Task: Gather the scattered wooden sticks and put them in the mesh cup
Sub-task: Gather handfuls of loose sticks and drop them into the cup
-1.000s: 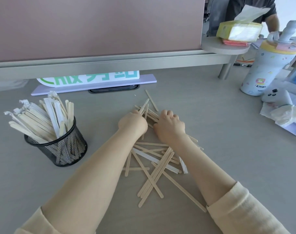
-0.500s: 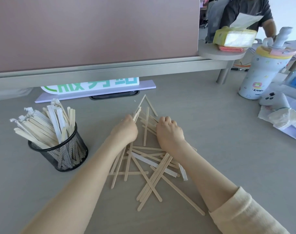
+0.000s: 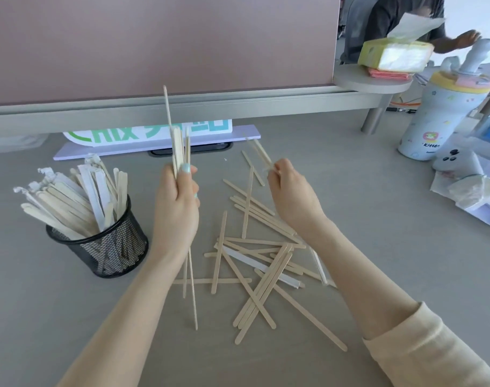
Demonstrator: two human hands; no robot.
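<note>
Now both hands have lifted off the desk (image 3: 377, 219); the left hand (image 3: 177, 208) grips a bundle of sticks (image 3: 179, 146) held upright, long axis near-to-far; the right hand (image 3: 291, 191) pinches a few sticks (image 3: 259, 152) angled far-left; the remaining sticks (image 3: 255, 263) lie crisscrossed between them, right of the mesh cup (image 3: 110, 247).

1 mesh cup (image 3: 110, 247), approx 25 loose sticks (image 3: 255, 263), 2 hands.

Office: desk divider panel (image 3: 160, 43), neighbouring workstation
</note>
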